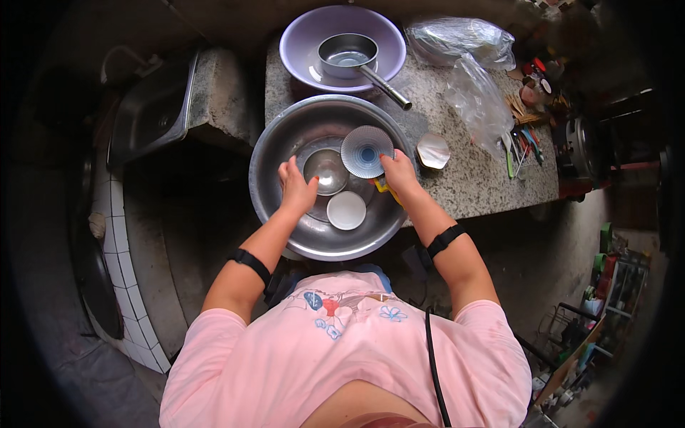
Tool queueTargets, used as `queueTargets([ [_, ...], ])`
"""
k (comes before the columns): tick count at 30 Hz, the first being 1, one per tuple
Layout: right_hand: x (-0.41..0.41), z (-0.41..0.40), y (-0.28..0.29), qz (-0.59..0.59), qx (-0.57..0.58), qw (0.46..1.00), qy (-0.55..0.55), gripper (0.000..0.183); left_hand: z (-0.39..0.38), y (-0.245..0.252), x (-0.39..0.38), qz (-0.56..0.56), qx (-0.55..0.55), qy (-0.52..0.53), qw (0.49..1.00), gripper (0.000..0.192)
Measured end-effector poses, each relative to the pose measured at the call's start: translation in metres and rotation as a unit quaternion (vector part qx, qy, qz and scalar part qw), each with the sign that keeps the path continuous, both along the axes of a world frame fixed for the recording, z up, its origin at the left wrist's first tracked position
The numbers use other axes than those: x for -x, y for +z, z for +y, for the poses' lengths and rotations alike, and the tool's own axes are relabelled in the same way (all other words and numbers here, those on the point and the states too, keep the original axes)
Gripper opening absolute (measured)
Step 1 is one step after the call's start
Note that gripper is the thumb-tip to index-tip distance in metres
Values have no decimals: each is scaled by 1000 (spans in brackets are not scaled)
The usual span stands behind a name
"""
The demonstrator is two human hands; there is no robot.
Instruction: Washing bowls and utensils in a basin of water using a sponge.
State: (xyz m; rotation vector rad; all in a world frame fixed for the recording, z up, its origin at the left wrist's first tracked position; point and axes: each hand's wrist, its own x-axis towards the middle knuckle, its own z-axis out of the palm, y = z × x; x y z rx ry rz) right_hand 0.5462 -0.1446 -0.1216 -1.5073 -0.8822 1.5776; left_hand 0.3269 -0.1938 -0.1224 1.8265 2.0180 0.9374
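Observation:
A large metal basin (273, 227) stands before me, partly over the stone counter. My right hand (396, 170) grips the rim of a blue-and-white striped bowl (364, 144), thumb over its edge, above the basin's right half. My left hand (297, 188) is inside the basin at the left edge of a shiny metal bowl (329, 174), fingers apart; whether it grips that bowl I cannot tell. Just below the metal bowl lies a small white bowl (346, 211). A yellow object (381, 185) shows partly beneath my right hand.
Behind the basin, a purple basin (291, 51) holds a metal saucepan (347, 68), its handle jutting right. Small stacked dishes (433, 151) sit on the granite-like counter (471, 187). Plastic bags (479, 107), utensils (522, 147) and jars (535, 91) are farther right. A metal sink (152, 115) is left.

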Motion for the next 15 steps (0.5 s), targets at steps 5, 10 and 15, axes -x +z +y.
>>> queueTargets([
  [5,3,-2,-4,8,55,997,-52,22,17,-43,13,-233,357,107,898,50],
  [10,13,3,-40,58,102,991,-60,24,16,-56,22,-447,410,92,790,40],
  [15,16,0,-60,7,131,988,-82,26,10,-12,33,-550,427,109,709,43],
])
